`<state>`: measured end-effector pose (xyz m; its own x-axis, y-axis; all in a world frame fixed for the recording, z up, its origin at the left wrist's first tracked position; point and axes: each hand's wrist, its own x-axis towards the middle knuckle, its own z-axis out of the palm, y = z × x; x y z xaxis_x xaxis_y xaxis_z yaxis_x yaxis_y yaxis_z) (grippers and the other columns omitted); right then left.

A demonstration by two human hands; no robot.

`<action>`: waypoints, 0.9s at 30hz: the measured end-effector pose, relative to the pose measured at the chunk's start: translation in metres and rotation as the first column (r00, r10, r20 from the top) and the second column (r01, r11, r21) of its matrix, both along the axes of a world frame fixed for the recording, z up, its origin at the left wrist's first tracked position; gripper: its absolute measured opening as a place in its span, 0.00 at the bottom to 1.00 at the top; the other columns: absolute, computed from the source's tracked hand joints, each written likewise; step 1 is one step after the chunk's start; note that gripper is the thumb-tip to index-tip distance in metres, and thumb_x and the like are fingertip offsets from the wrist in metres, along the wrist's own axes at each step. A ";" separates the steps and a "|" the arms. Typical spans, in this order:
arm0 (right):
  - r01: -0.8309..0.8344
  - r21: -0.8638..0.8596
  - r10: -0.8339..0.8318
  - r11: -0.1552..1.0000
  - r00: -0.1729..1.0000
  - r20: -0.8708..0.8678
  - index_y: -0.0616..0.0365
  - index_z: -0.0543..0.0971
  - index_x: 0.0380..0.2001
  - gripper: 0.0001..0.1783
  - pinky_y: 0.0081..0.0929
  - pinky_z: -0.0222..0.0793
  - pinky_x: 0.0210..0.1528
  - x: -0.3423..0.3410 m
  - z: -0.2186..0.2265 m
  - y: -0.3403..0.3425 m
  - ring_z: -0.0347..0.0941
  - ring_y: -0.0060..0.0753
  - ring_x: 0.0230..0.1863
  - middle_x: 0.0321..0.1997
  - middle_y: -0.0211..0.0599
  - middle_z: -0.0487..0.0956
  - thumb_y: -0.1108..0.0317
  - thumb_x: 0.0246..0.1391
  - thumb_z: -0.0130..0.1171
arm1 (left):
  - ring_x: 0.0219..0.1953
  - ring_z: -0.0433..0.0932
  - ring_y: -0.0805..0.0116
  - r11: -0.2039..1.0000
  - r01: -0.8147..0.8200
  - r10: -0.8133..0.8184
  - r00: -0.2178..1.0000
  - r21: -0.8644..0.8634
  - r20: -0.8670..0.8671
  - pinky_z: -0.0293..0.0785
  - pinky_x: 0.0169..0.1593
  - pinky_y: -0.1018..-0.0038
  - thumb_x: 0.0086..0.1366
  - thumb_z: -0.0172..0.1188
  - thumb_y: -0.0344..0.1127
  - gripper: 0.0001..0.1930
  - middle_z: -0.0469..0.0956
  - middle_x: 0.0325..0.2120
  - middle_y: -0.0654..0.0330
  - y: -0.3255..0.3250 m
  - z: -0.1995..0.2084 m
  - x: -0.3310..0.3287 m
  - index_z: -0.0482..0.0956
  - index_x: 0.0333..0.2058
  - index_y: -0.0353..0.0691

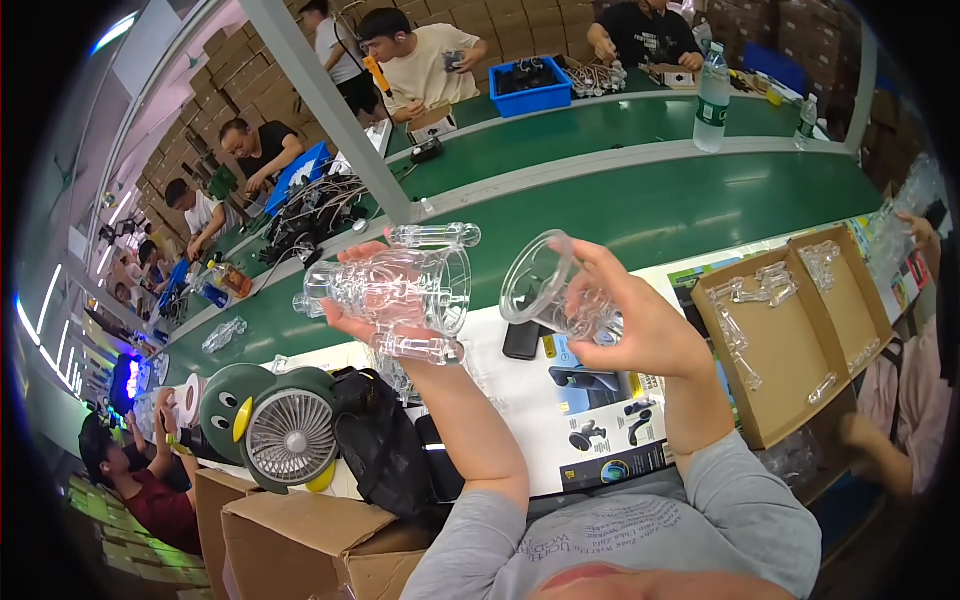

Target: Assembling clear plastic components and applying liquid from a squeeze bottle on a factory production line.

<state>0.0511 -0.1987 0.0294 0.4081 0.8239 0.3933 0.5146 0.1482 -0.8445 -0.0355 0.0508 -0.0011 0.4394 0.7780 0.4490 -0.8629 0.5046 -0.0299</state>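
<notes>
A clear plastic rocket-shaped body (405, 290) lies across the palm of my left hand (350, 322), whose fingers and thumb curl round it. One clear tube (435, 235) runs along its far side and another (425, 348) along its near side. Its wide round rim faces right. My right hand (645, 325) pinches a clear plastic cup-like piece (535, 285), its open mouth tilted left toward that rim. A gap separates the two pieces. The fingertips inside my right grip show partly through the plastic.
At right, a cardboard tray (795, 395) holds several small clear parts. Printed sheets and a small black case (521, 341) lie below my hands. A green fan (290, 435), black bag (380, 440) and cardboard box (300, 530) stand left. Co-workers sit beyond the green bench (640, 215).
</notes>
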 end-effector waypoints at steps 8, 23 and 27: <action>0.062 -0.170 -0.019 0.983 0.970 0.241 0.50 0.62 0.57 0.43 0.21 0.68 0.25 -0.005 0.006 -0.007 0.73 0.25 0.19 0.32 0.38 0.76 0.67 0.31 0.66 | 0.54 0.61 0.60 0.983 0.186 -0.179 0.959 -0.012 0.218 0.53 0.59 0.51 0.53 0.53 0.61 0.34 0.66 0.49 0.57 -0.035 0.017 -0.006 0.66 0.51 0.41; 0.050 -0.207 0.020 0.977 0.946 0.323 0.46 0.63 0.57 0.42 0.21 0.70 0.25 -0.005 0.003 -0.007 0.75 0.27 0.19 0.36 0.43 0.77 0.63 0.32 0.64 | 0.52 0.64 0.54 0.909 0.185 -0.290 0.925 0.373 0.246 0.52 0.61 0.54 0.54 0.55 0.58 0.34 0.68 0.46 0.53 -0.026 -0.006 -0.003 0.64 0.53 0.41; 0.037 -0.206 0.035 0.978 0.941 0.337 0.47 0.63 0.57 0.42 0.21 0.69 0.24 -0.004 0.003 -0.006 0.74 0.26 0.19 0.34 0.40 0.77 0.63 0.32 0.65 | 0.49 0.67 0.54 0.907 0.109 -0.199 0.962 0.407 0.186 0.57 0.57 0.56 0.55 0.55 0.56 0.33 0.69 0.45 0.52 -0.029 -0.001 -0.003 0.64 0.52 0.39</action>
